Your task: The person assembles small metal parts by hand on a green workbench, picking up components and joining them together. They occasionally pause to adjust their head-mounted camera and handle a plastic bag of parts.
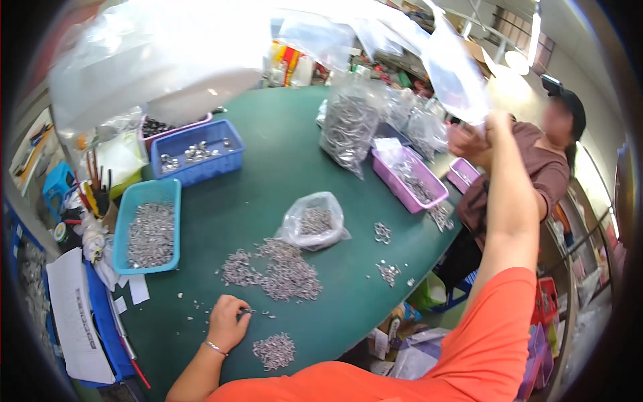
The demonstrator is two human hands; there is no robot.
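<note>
My left hand (228,323) rests on the green table with its fingers curled in a pinch; a small silvery metal piece shows at the fingertips, its kind too small to tell. Beyond it lies a wide pile of small metal pieces (289,269), and to its right a smaller pile (274,352). A clear bag (313,221) of similar pieces sits open behind the wide pile. Far out at the upper right, my raised right hand (497,126) is closed on the lower end of a clear plastic sheet (457,70). A co-worker's hand is close beside it.
A turquoise bin (175,228) and blue bin (224,167) of metal parts stand left. Pink bins (395,184) and a full bag (349,127) are far right, near a co-worker (536,154). Papers (79,315) lie at the left edge. Plastic sheeting (161,60) hangs overhead.
</note>
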